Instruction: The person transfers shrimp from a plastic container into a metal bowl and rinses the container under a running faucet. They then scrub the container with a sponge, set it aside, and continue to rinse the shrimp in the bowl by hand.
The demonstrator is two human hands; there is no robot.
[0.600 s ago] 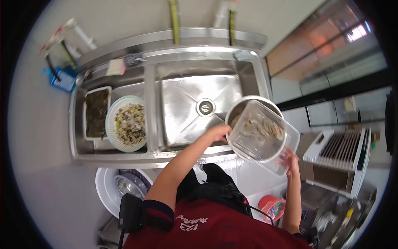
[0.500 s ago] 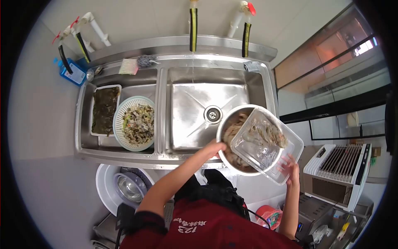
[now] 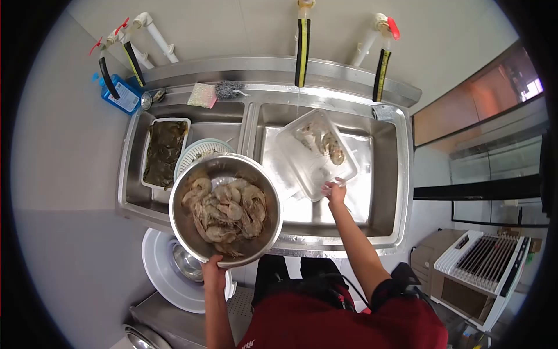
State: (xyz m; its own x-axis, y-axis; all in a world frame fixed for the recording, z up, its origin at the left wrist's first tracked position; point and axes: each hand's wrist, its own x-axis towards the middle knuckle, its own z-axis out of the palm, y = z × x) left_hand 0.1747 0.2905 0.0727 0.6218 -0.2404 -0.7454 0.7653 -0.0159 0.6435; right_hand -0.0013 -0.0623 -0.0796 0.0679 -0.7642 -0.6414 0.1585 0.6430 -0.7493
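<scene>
My left hand (image 3: 213, 269) grips the near rim of a round steel bowl (image 3: 278, 212), which is over the sink divider and the near part of the left basin. A heap of raw grey shrimp (image 3: 224, 209) lies in the bowl. Out over the right basin, my right hand (image 3: 334, 192) has its fingers closed on the near edge of a clear plastic container (image 3: 290, 145). A few shrimp (image 3: 332, 150) remain visible in the container. Part of a pale green colander (image 3: 187, 157) shows behind the bowl, most of its contents hidden.
In the left basin (image 3: 136, 180) stands a white tray (image 3: 188, 131) of dark, wet, leafy-looking food. Black-and-yellow hoses (image 3: 302, 55) hang from the wall taps. A sponge (image 3: 201, 95), a steel scourer (image 3: 228, 89) and a blue bottle (image 3: 122, 96) sit along the back ledge.
The bowl has moved from the sink's right front to the left, partly covering the colander. The container has come off the bowl and is now over the right basin.
</scene>
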